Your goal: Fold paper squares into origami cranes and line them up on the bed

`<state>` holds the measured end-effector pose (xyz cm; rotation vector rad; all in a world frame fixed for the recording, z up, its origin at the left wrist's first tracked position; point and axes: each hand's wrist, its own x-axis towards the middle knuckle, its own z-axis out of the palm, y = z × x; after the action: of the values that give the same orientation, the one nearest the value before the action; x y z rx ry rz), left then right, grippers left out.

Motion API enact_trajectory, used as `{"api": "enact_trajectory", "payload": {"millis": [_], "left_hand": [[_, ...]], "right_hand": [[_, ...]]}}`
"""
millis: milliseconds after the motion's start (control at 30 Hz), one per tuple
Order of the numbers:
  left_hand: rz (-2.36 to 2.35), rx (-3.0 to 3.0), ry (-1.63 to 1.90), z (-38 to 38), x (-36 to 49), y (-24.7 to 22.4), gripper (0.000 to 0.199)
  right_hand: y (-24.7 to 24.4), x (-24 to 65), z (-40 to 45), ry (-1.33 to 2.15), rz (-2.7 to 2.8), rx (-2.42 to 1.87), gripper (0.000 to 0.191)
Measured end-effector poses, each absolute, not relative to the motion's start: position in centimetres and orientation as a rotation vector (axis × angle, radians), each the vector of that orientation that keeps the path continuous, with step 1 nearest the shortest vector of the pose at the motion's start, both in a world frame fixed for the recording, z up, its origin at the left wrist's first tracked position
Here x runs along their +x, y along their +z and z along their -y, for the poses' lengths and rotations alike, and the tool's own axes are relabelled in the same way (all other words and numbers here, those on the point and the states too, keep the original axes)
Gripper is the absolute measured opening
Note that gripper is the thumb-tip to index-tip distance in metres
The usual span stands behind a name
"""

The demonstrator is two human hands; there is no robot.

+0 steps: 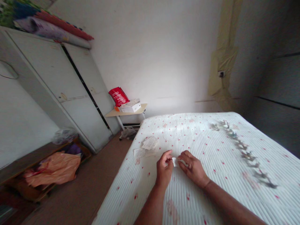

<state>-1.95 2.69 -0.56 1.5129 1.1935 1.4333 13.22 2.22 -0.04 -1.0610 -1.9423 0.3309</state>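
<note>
Between my two hands, just above the bed, is a small piece of white paper [175,162]. My left hand [165,165] pinches its left edge with thumb and fingertips. My right hand [191,165] has its fingers closed on the right side, hiding part of the paper. Beyond my left hand lies a loose pile of printed paper pieces [150,143] on the bed. Off to the right, several small folded-looking paper shapes [248,155] stand in a slanting row; they are blurred, so their exact form is unclear.
The bed [201,200] has a white ribbed cover with red dots. A small table [112,113] behind it carries a red bag [119,96] and a white box [131,107]. A grey cupboard [58,72] and a low wooden shelf with an orange plastic bag [56,168] stand on the left.
</note>
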Motion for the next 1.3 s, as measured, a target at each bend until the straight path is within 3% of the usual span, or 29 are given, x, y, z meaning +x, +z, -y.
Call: {"api": "enact_trajectory", "payload": {"millis": [233, 533, 767, 1300], "left_hand": [[-1.093, 1.293, 1.365, -3.2, -1.5, -0.9, 0.041], [-1.184, 1.174, 1.396, -3.7, -1.7, -1.2, 0.035], [-1.253, 1.249, 1.333, -4.1, -2.1, -1.9, 0.011], [-1.071, 1.169, 1.226, -3.3, -1.8, -0.7, 0.017]], "right_hand": [[-0.2, 12.9, -2.4, 0.699, 1.796, -1.069, 0.004], [0.0, 12.9, -2.5, 0.953, 1.79, -1.024, 0.017], [-0.5, 13.3, -2.8, 1.026, 1.738, -1.141, 0.027], [0.4, 13.2, -2.8, 1.201, 1.54, -1.143, 0.02]]}}
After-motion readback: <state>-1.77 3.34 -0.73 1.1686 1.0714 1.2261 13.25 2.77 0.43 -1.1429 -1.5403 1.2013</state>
